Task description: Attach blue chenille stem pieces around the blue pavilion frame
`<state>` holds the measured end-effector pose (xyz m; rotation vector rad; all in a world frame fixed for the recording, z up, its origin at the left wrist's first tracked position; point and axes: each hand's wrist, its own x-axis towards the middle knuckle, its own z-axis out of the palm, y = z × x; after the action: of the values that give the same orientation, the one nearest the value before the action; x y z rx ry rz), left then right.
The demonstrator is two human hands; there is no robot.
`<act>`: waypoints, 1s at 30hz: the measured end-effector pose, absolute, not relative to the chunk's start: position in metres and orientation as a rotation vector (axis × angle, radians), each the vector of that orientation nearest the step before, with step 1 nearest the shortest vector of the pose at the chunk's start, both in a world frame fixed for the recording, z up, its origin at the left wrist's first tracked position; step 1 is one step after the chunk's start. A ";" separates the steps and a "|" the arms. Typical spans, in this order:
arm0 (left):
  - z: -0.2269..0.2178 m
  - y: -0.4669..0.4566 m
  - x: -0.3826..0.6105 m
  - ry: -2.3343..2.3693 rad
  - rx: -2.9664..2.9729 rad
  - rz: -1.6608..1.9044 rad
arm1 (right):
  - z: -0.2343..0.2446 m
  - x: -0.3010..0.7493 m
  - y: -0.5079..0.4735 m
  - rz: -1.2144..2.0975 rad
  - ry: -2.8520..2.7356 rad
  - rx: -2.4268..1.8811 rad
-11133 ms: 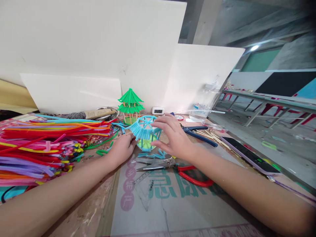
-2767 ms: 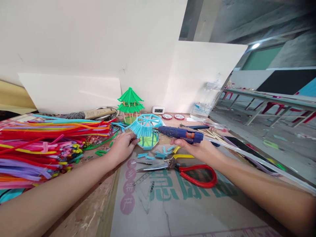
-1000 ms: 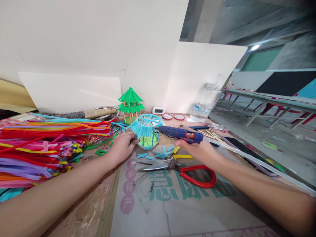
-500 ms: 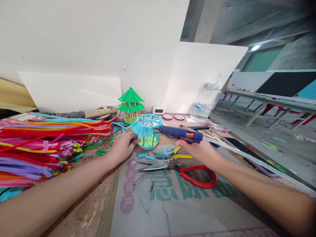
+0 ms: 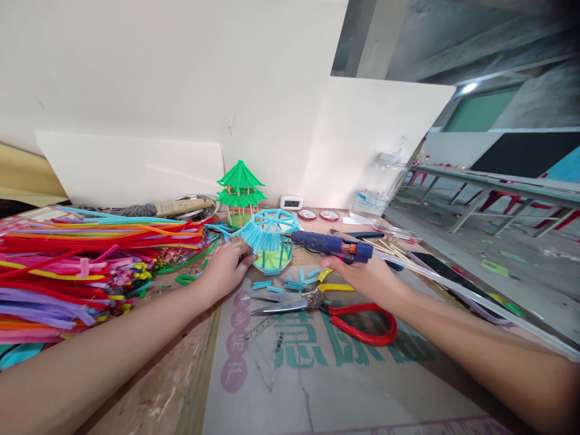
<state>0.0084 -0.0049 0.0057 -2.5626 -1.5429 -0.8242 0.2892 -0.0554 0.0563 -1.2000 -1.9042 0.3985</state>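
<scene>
A small light-blue pavilion model (image 5: 270,240) made of straw pieces stands on the bench, with a green floor inside. My left hand (image 5: 224,270) is closed on its left edge, fingers pinching the fringe of blue pieces. My right hand (image 5: 362,273) grips a blue glue gun (image 5: 333,244), whose nozzle points left and touches the model's right side. A clear glue stick sticks out behind the gun to the right. Short blue straw pieces (image 5: 294,283) lie in front of the model.
A large heap of coloured straws (image 5: 86,266) fills the left. A finished green pavilion (image 5: 240,192) stands behind. Red-handled scissors (image 5: 335,309), a clear set square (image 5: 265,350), a phone (image 5: 457,281), a water bottle (image 5: 378,196) and blue pliers (image 5: 362,234) lie around. White boards rise at the back.
Eleven seconds ago my right hand rested bare on the model's roof; now it holds the glue gun against it. Over the last second nothing has visibly moved.
</scene>
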 end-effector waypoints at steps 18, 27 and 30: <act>0.005 -0.004 0.009 -1.567 -2.559 -0.821 | 0.054 0.288 -0.053 0.508 -1.924 -1.124; 0.004 -0.003 0.009 -1.578 -2.554 -0.825 | 0.059 0.284 -0.061 0.367 -1.918 -1.198; 0.004 -0.003 0.009 -1.577 -2.544 -0.826 | 0.057 0.286 -0.059 0.307 -1.916 -1.247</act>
<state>0.0086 -0.0033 0.0040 -2.5436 -1.5771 -0.8264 0.2860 -0.0594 0.0567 -1.2468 -1.9158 0.3068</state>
